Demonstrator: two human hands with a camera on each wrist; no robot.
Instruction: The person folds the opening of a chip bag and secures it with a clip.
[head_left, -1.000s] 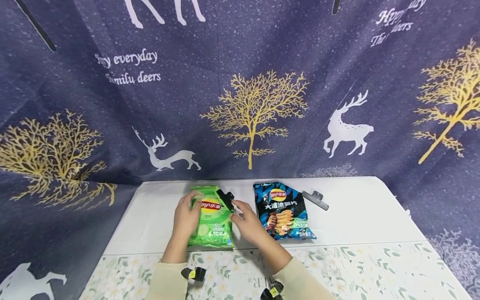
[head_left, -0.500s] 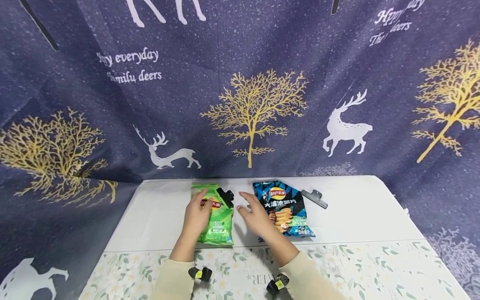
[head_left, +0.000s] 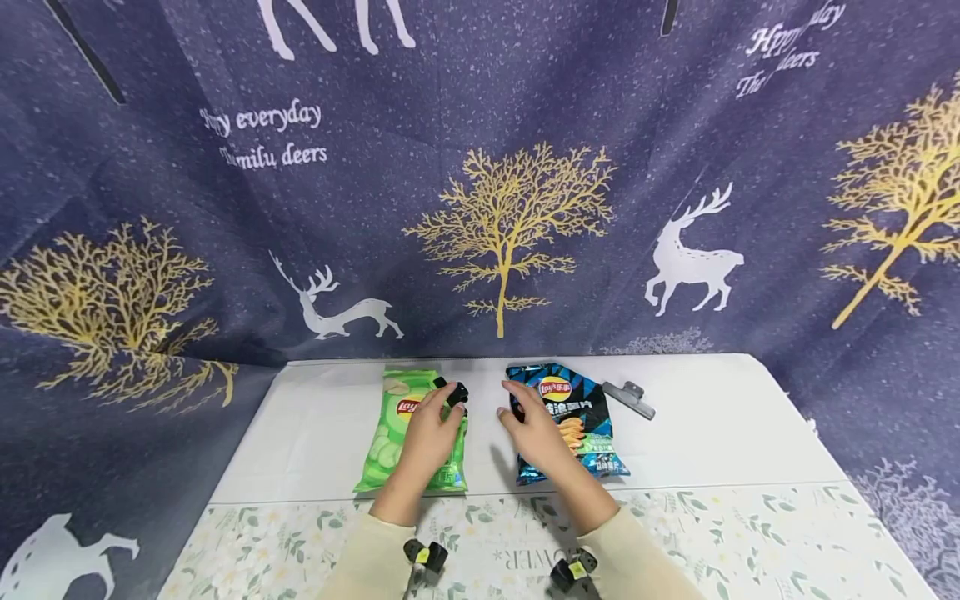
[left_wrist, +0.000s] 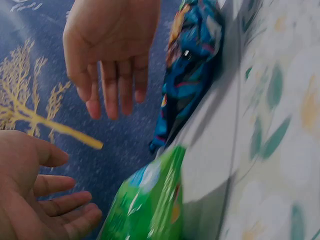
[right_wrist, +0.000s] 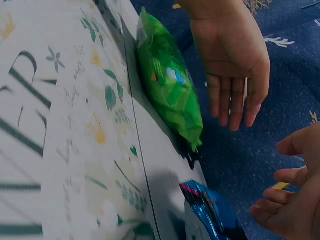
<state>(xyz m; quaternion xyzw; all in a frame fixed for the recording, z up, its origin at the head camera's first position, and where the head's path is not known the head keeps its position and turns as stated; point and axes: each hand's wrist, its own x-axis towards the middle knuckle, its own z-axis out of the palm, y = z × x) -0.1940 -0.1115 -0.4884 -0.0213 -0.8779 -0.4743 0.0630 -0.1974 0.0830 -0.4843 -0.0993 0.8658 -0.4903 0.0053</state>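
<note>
A green Lay's chip bag (head_left: 386, 437) lies on the left of the white table strip, with a black clip (head_left: 452, 390) across its upper right corner. Above the bag's right side hovers my left hand (head_left: 431, 433), its fingers relaxed and holding nothing; it partly hides bag and clip. My right hand (head_left: 536, 433), also bare, hangs over the left part of a blue and black Lay's chip bag (head_left: 600, 442). On that bag's upper right corner sits a grey clip (head_left: 630, 400). In the left wrist view both hands appear raised apart from the green bag (left_wrist: 150, 200).
The white table strip (head_left: 705, 433) meets a floral-patterned cloth (head_left: 750, 533) toward the front. Behind the table hangs a dark blue curtain (head_left: 480, 100) with printed deer and trees. Dark cameras are strapped at both wrists.
The right hand has left the clip on the green bag and moved right, over the blue bag. My left hand has shifted right across the green bag, uncovering its left side.
</note>
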